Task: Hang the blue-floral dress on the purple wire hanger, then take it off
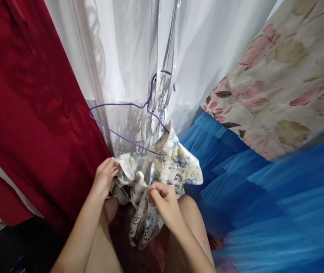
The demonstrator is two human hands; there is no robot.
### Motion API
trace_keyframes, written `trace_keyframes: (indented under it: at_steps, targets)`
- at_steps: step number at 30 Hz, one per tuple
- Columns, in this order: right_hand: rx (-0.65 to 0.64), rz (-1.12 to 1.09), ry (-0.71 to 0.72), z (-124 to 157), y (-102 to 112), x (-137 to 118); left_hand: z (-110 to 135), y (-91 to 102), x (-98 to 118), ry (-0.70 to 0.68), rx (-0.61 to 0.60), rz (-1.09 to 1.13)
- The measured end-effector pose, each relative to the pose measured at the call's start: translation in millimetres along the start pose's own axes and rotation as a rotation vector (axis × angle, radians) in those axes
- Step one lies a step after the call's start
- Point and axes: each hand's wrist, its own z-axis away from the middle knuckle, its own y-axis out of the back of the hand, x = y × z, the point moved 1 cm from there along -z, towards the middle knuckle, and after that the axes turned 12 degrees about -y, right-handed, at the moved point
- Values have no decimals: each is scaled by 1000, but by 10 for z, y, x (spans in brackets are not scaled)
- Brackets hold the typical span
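A purple clothes hanger hangs by its hook from a white stand, and its right shoulder runs inside a small floral shirt with a collar and short sleeves. The hanger's left arm is bare. My left hand pinches the shirt's left sleeve edge, below that bare arm. Lower and to the right, my right hand is closed on the shirt's front edge. The rest of the shirt droops in folds between my knees.
Dark red cloth hangs on the left. White curtain covers the back, behind the white metal stand. To the right are a floral cloth and a layered blue tulle fabric.
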Motion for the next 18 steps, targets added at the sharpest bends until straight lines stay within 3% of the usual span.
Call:
trace_keyframes:
  at_steps: [2,4,7,9,11,14,16,18]
  targets:
    - [79,86,-27,18,121,159,270,-260,172,115,-81,160]
    - [115,184,42,82,232,207,423,-467,445,152,-178,277]
    - [-22,214,128,233,310,123,459,-674,848,-27,-345,212]
    - [-121,179,52,334,331,44,439,-756,999,-159,-434,115]
    - [-149,135,-52,429,390,-28,447,-802,1032,-157,-521,130]
    - [-151,78,-104,566,642,-169,577,-829,950,75,-793,364]
    - [-109,116,-52,635,935,-312,720,-818,879,199,-963,459]
    - [21,219,92,636,1286,-491,840,-774,813,238,-1024,404]
